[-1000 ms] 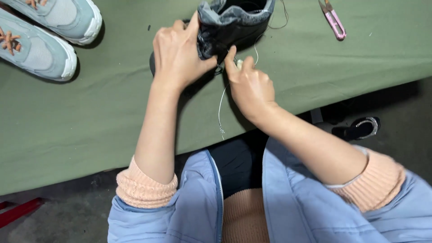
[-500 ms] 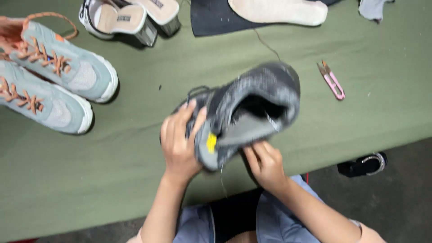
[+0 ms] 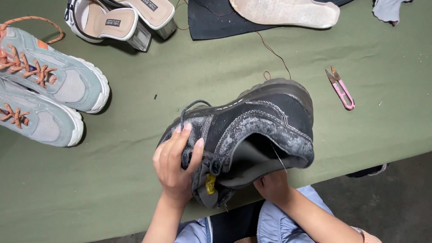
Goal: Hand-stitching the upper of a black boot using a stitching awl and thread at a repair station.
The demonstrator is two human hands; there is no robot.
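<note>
My right hand [image 3: 272, 186] sits mostly hidden under the black shoe [image 3: 252, 135]. The grey sneakers [image 3: 45, 94] and beige insole [image 3: 283, 11] run off the frame.

A small yellow tag [image 3: 210, 184] sits on the tongue of the black shoe [image 3: 252, 130], near the lower edge of its opening. At the top left, two dark rectangular labels [image 3: 112, 22] with pale print lie on the cream insoles of the heeled sandals [image 3: 121, 20], one on each.
</note>
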